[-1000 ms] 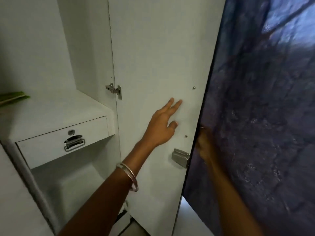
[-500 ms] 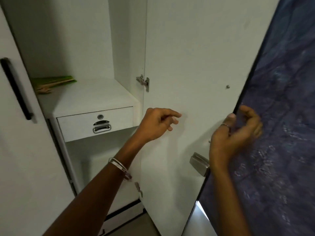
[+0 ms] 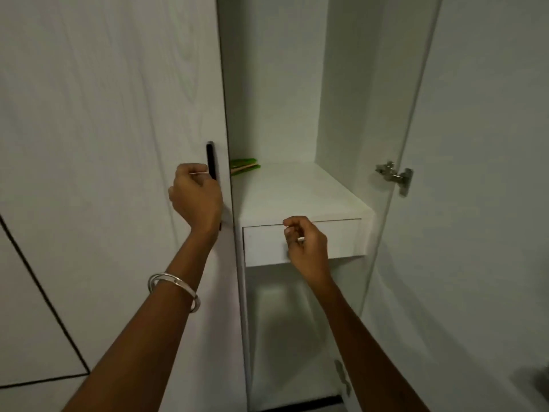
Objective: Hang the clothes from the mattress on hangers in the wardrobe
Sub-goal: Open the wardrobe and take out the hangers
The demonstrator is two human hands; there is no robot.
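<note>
Indoors | white wardrobe [image 3: 282, 84] open | left hand [image 3: 196, 197] seemingly grips door handle [image 3: 211, 160] | right hand [image 3: 306, 243] curled, empty

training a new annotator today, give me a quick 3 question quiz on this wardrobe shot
1. True or false: the right-hand wardrobe door stands open.
2. What does the left hand grip?
A. the black door handle
B. a hanger
C. the hinge
3. Fill in: the green item lies on the shelf directly above the ____.

Key
1. True; its inner face and hinge show.
2. A; the fingers curl at the black door handle on the closed left door.
3. drawer. The right hand is in front of it with fingers curled, though whether it holds the pull is hidden.
</note>
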